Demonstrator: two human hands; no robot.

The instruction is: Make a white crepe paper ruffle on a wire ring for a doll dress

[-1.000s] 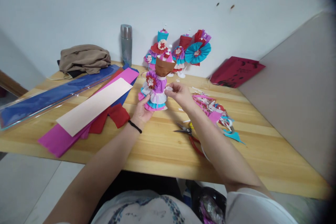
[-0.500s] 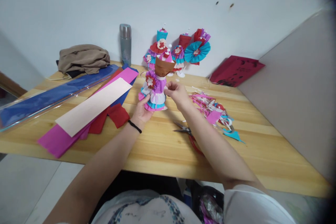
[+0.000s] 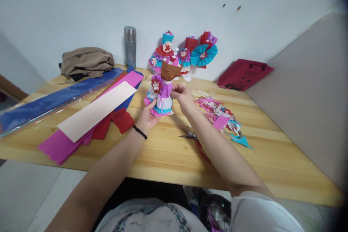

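A small paper dress on a dress form (image 3: 164, 92) stands upright in front of me, with a brown top, a purple waist, a red flower and white, blue and pink ruffles. My left hand (image 3: 148, 115) is closed round the lower left of its skirt. On the other side, my right hand (image 3: 182, 96) pinches at the skirt's right edge; its fingertips are partly hidden. Scissors with red handles (image 3: 192, 136) lie open on the table beneath my right forearm.
Paper strips (image 3: 98, 110) and a long blue packet (image 3: 54, 98) lie left. Behind are a brown cloth (image 3: 87, 61), a flask (image 3: 130, 48) and more paper dresses (image 3: 167, 49). Scraps (image 3: 221, 116) and a red bag (image 3: 243, 75) are on the right of the wooden table (image 3: 163, 159).
Both hands stay at the paper dress, which sits very slightly lower in view. Nothing has been let go or newly taken hold of.
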